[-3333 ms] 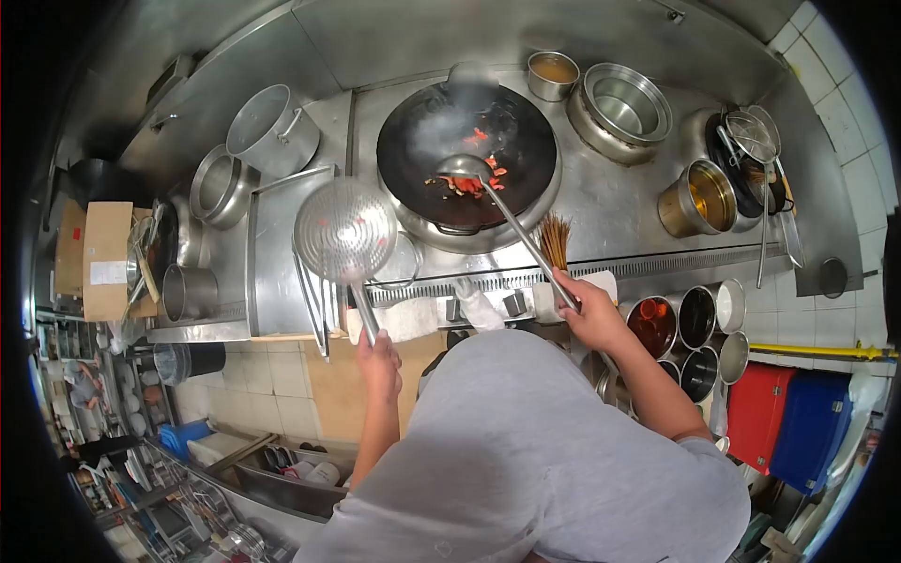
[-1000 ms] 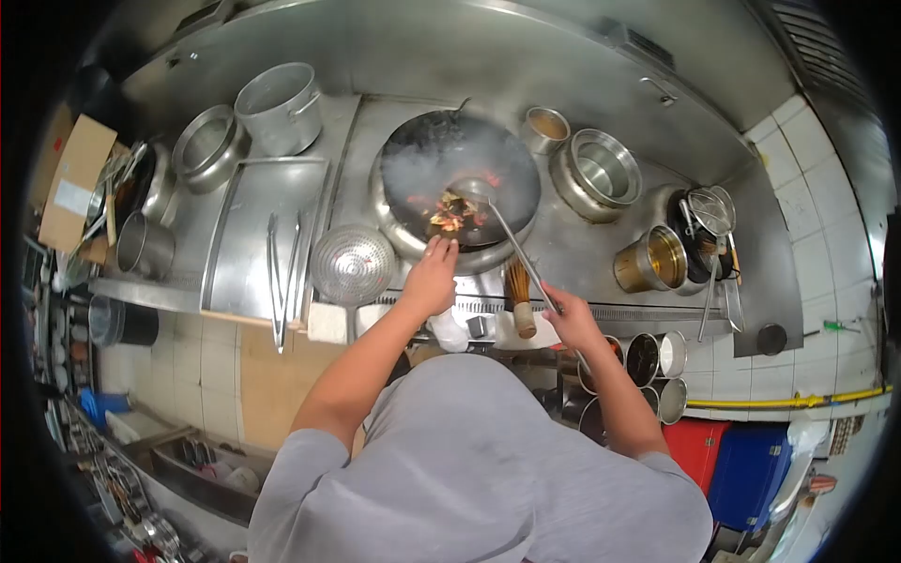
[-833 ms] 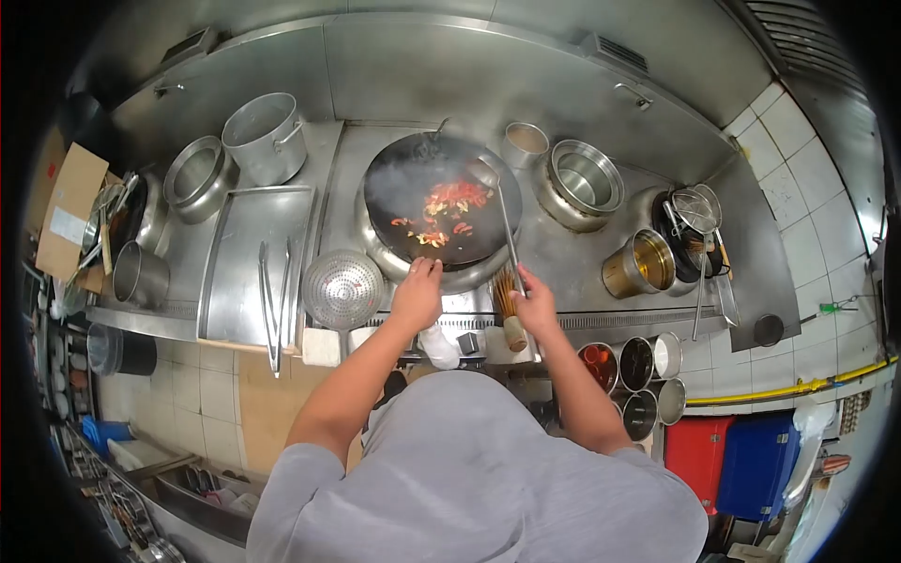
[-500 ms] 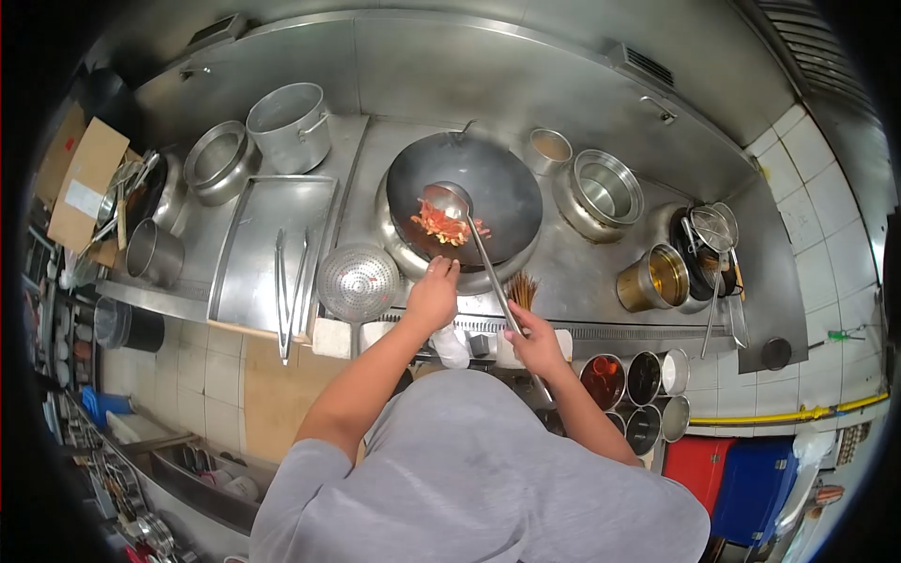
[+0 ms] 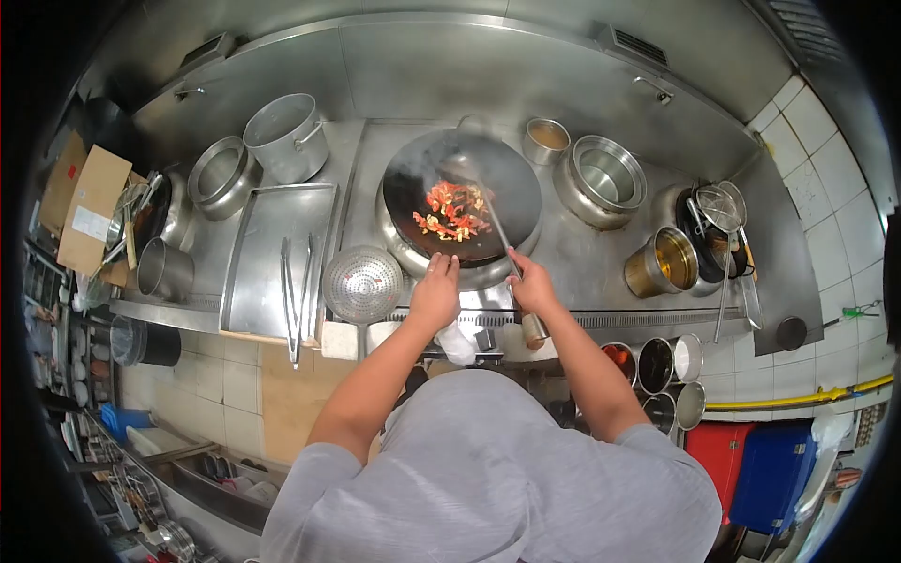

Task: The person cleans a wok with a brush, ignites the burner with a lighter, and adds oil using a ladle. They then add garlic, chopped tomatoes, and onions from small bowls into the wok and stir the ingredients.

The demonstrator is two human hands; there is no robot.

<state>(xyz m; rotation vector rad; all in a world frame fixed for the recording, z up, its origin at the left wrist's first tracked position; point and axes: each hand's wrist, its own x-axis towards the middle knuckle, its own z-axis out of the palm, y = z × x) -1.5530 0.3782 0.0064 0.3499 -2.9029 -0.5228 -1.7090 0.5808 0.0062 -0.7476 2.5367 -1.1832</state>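
Note:
A dark wok (image 5: 413, 169) sits on the burner in front of me, with chopped red and pale yellow pieces of food (image 5: 453, 210) in it. Smoke or steam rises over its far side. My left hand (image 5: 437, 293) is closed at the wok's near rim, a white cloth (image 5: 457, 343) hanging beneath it. In my right hand (image 5: 533, 287) I grip the long handle of a ladle (image 5: 496, 218). Its bowl reaches the far side of the food, blurred by the haze. The handle's end sticks out below my fist.
A perforated strainer (image 5: 363, 284) lies left of the wok, beside a metal tray (image 5: 267, 230) with tongs (image 5: 293, 298). Pots (image 5: 287, 141) stand behind. On the right are a pot (image 5: 605, 178), a container of yellow liquid (image 5: 668, 263) and several seasoning tins (image 5: 656, 364).
My right hand has moved up and forward, pushing the ladle toward the wok's far side. The food has spread out, and smoke or steam has appeared. My left hand stays at the rim.

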